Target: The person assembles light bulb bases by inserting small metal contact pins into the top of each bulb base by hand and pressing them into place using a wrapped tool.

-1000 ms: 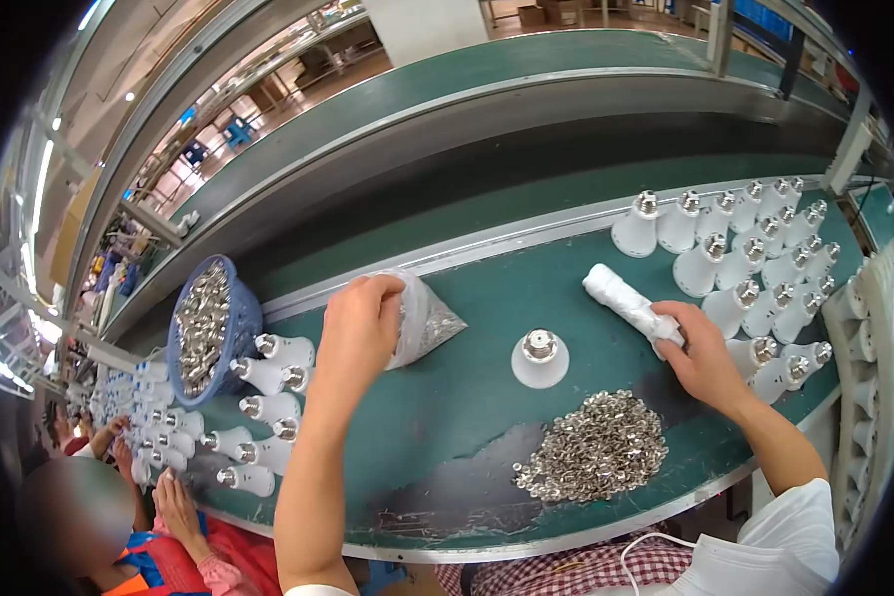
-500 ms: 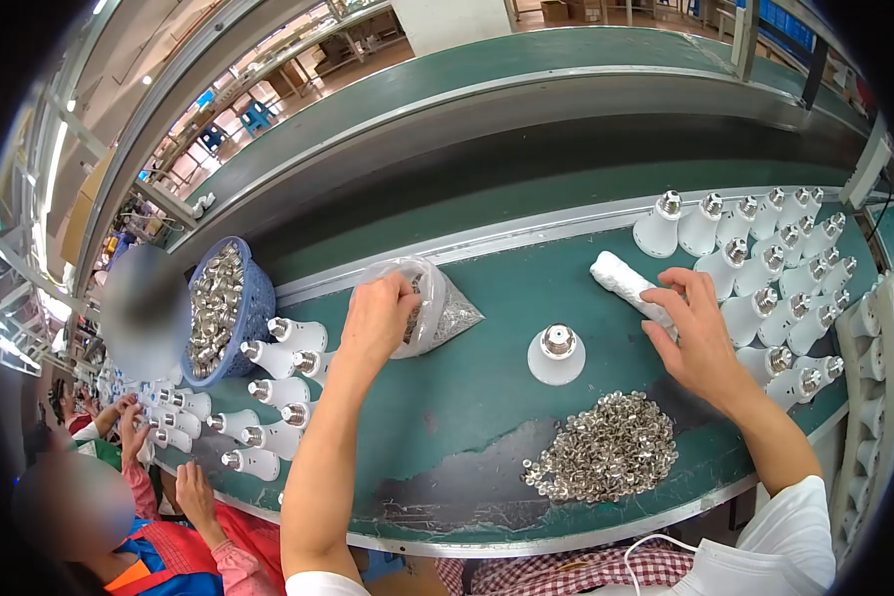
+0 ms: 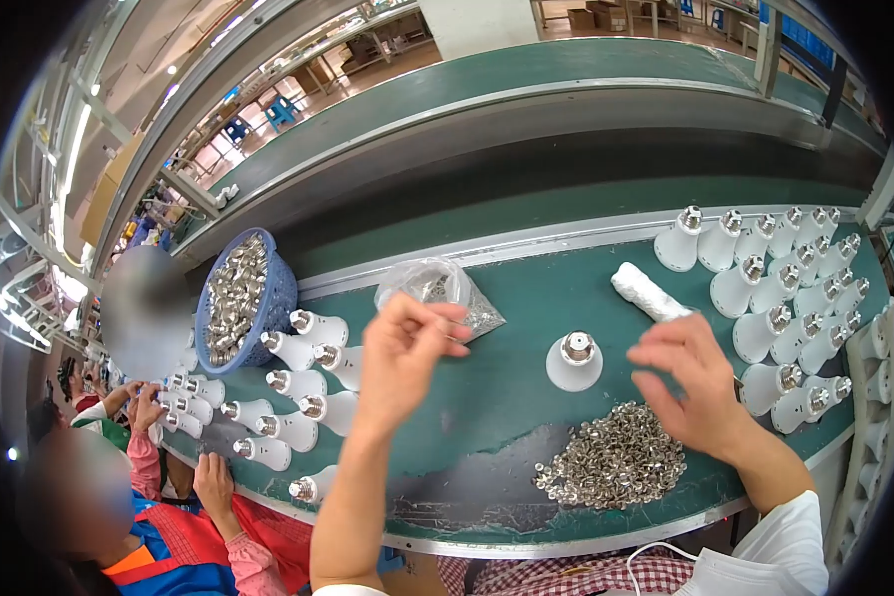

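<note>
Left hand (image 3: 402,363): withdrawn from the mouth of the plastic bag (image 3: 484,316), bunched fingers now in front of it | Right hand (image 3: 700,387): off the white roll (image 3: 648,292) it gripped a second ago, fingers spread, drawn back toward the pile of metal pieces (image 3: 616,465) | View: swung slightly, counter (image 3: 497,407) sitting farther right

The right hand (image 3: 687,385) (slightly blurred) hides the white roll's (image 3: 648,292) near end.

Single bulb (image 3: 574,370) set on table (image 3: 467,422), metal pieces (image 3: 616,462) heaped before it, bag (image 3: 484,316) placed behind left, basket (image 3: 281,298) stood farther left, roll (image 3: 649,295) laid behind right, grouped bulbs (image 3: 758,338) ranged beyond.
</note>
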`<control>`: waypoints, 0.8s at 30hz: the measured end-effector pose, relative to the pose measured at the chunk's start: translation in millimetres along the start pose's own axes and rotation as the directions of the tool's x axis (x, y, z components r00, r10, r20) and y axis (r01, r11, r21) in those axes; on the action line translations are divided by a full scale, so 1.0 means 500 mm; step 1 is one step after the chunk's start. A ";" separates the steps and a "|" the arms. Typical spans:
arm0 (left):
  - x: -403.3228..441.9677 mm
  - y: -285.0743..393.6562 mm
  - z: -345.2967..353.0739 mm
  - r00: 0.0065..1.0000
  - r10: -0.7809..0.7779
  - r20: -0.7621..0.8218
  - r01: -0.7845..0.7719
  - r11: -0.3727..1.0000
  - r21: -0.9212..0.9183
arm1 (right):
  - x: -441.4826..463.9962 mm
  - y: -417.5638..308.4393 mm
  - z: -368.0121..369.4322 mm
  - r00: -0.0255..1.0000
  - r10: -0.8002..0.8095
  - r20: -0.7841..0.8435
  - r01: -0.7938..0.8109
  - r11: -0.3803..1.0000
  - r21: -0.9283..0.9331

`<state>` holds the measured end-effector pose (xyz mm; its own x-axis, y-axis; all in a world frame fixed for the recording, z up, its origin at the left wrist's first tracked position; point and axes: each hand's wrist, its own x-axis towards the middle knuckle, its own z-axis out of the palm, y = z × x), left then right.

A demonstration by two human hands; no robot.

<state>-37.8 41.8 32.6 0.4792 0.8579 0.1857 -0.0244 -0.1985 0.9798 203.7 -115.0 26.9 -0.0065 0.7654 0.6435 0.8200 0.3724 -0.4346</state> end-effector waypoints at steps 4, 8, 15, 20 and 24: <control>-0.056 0.007 0.078 0.989 -0.070 0.131 0.091 0.984 -0.156 | -0.008 -0.029 0.015 0.992 -0.128 0.014 0.124 0.979 0.163; -0.104 0.002 0.136 0.981 -0.098 0.165 0.094 0.995 0.031 | -0.026 -0.043 0.024 0.993 -0.100 0.063 0.084 0.970 0.227; -0.145 -0.018 0.195 0.957 0.205 0.204 -0.224 0.972 0.076 | -0.070 -0.034 0.040 0.887 0.358 0.292 -0.455 0.788 0.416; -0.143 -0.028 0.200 0.930 0.268 0.250 -0.307 0.942 0.136 | -0.068 -0.024 0.041 0.755 0.493 0.433 -0.656 0.562 0.503; -0.143 -0.034 0.201 0.924 0.276 0.265 -0.324 0.933 0.159 | -0.053 -0.028 0.039 0.712 0.513 0.479 -0.701 0.474 0.533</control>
<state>16.7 -64.0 -4.7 0.6684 0.6125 0.4220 -0.0381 -0.5384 0.8418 181.2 -130.3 3.6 0.1419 0.9876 -0.0670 0.0888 -0.0801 -0.9928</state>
